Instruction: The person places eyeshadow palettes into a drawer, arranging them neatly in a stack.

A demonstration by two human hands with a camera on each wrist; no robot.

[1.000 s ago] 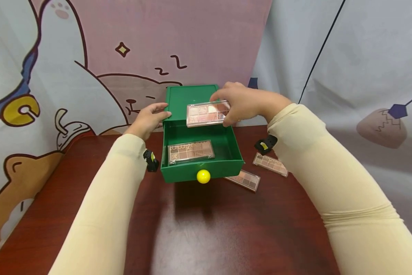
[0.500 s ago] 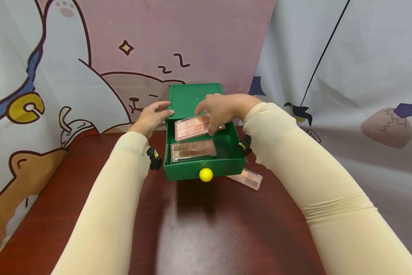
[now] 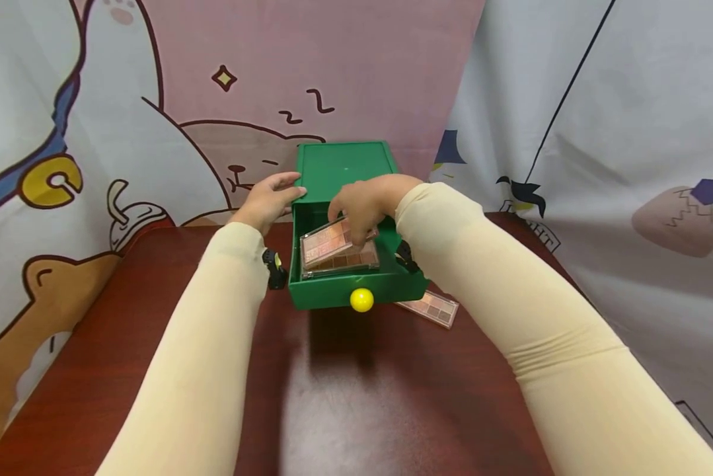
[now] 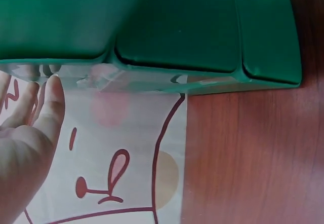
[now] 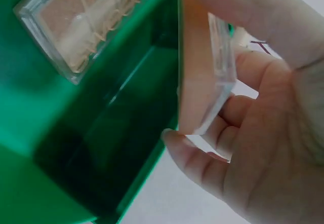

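A green drawer box [image 3: 344, 168] stands at the far side of the table, its drawer [image 3: 356, 287] with a yellow knob [image 3: 361, 299] pulled out. My right hand [image 3: 362, 205] grips a clear eyeshadow palette [image 3: 326, 239] [image 5: 205, 82], tilted, lowering it onto another palette [image 3: 356, 260] [image 5: 83, 26] lying in the drawer. My left hand [image 3: 269, 198] [image 4: 30, 133] rests with straight fingers against the box's left side [image 4: 55, 21].
One more palette [image 3: 430, 307] lies on the dark red table [image 3: 356, 396] to the right of the drawer. A cartoon-print cloth backdrop [image 3: 124, 99] hangs close behind the box. Black wrist cameras sit beside the drawer on both sides.
My right hand has brought the palette down from above the box into the drawer, over the palette lying there. The left hand has stayed against the box.
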